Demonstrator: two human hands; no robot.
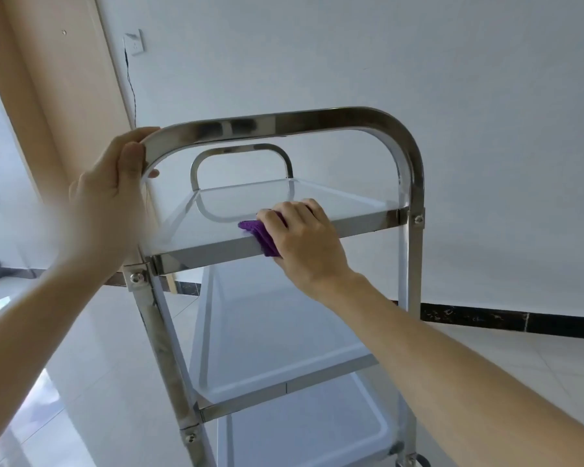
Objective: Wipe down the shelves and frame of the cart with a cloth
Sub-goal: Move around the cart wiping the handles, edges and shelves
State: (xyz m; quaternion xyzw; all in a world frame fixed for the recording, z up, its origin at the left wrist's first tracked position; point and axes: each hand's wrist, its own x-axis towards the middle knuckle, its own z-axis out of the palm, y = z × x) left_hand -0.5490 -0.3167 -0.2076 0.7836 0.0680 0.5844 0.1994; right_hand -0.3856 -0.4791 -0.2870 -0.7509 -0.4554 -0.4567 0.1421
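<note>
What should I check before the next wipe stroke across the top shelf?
1. Cloth in grip: ok. The right hand holds the purple cloth.
2. Cloth contact: ok. It lies on the front edge of the top shelf.
3. Cart steadied: ok. The left hand grips the handle frame at its left bend.
4. Stroke path: ok. Nothing lies on the shelf surface.
5. Wheels locked: cannot tell.
6. Lower shelves wiped: cannot tell.
</note>
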